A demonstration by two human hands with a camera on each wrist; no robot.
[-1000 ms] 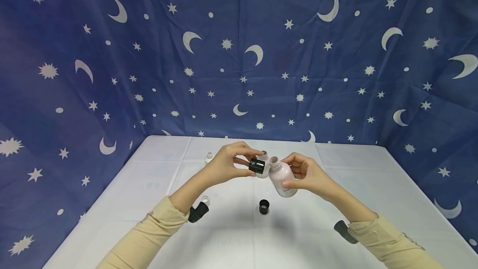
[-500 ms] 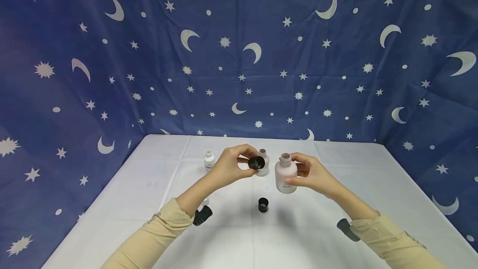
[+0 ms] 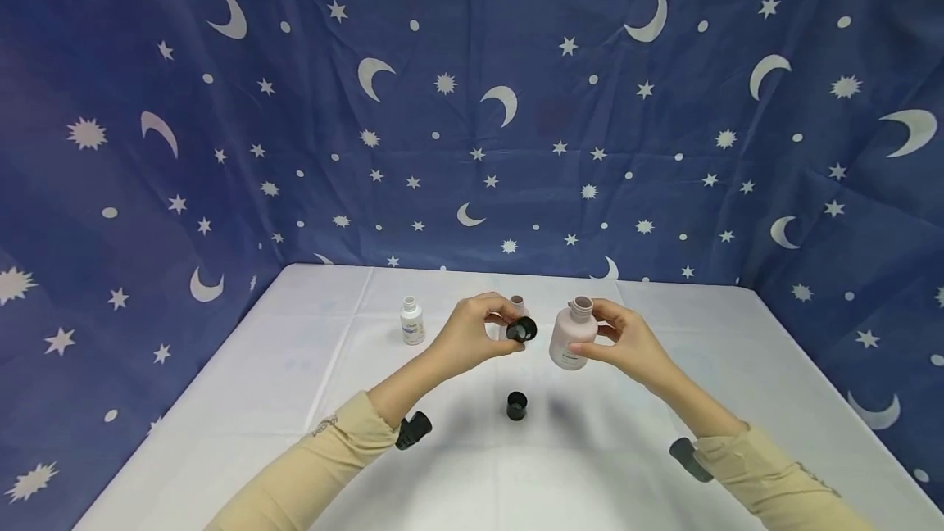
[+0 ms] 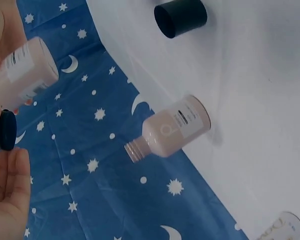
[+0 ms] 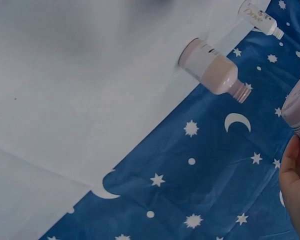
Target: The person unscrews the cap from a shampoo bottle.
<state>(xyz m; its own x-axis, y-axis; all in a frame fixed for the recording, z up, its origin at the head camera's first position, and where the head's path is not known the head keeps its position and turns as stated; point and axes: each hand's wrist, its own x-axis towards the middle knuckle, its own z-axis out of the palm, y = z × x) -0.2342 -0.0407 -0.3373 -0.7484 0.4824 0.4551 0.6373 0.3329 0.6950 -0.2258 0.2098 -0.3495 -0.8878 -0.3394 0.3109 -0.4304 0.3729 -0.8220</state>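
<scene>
My left hand (image 3: 472,334) pinches a black bottle cap (image 3: 520,329) between thumb and fingers, its hollow side facing the camera. To its right, my right hand (image 3: 627,344) grips an uncapped pale pink bottle (image 3: 569,340) by its side, slightly tilted and raised over the table. Cap and bottle are apart in the head view. Behind the held cap, a second uncapped pink bottle (image 4: 171,128) stands on the table; in the head view mostly its neck shows. A second black cap (image 3: 516,406) lies on the table nearer to me.
A small open white bottle (image 3: 412,323) with a printed label stands at the left rear of the white table (image 3: 354,383). Black wrist camera parts show by both sleeves. A blue curtain (image 3: 472,105) with moons and stars hangs behind.
The right hand has shifted right and tipped the pink bottle more upright, away from the cap. The left hand has turned the cap's opening toward the camera and moved slightly right.
</scene>
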